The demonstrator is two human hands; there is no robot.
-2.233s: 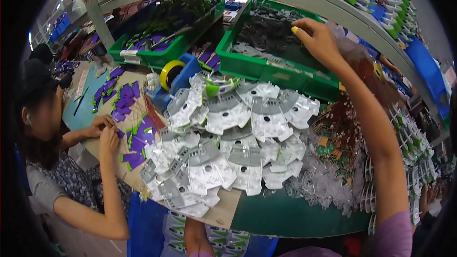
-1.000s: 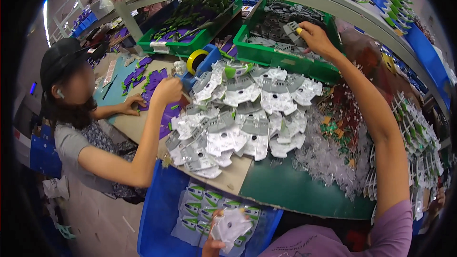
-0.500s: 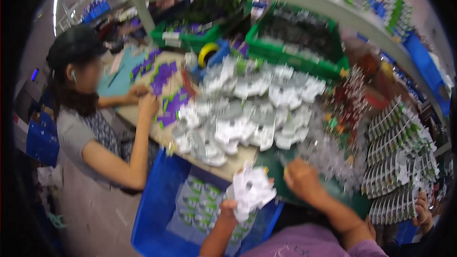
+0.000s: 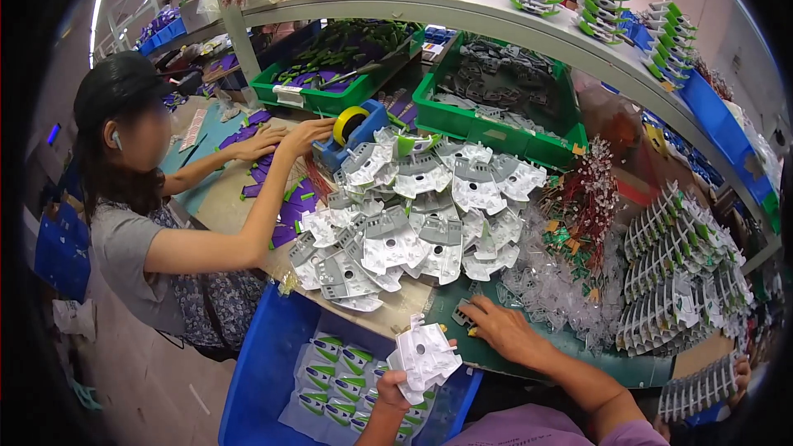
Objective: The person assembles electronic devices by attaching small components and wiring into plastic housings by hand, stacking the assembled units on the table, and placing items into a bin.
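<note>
My left hand [image 4: 393, 390] is closed on a white moulded plastic housing [image 4: 423, 355] with a round hole in its middle, held above the front edge of the table. To its right, my right hand [image 4: 505, 332] rests low over the green mat [image 4: 487, 353], its fingers bent down on a small grey plastic piece [image 4: 463, 311]. Yellow covers show on a fingertip or two. Beyond both hands spreads a heap of white and grey housings [image 4: 395, 239]. Right of it lie loose clear plastic parts [image 4: 541, 285].
Below left stands a blue bin [image 4: 252, 380] with bagged green-and-white parts [image 4: 334, 380]. Green crates [image 4: 496, 125] and a tape dispenser [image 4: 353, 134] stand behind the heap. Wires [image 4: 599, 190] and stacked housings [image 4: 681, 281] lie right. A co-worker [image 4: 165, 223] works at left; another person's hand [image 4: 741, 372] holds a row of parts.
My right hand has moved left and down to the small grey piece. The co-worker's hands have reached toward the tape dispenser. The other person's row of parts has come down, away from the stack.
</note>
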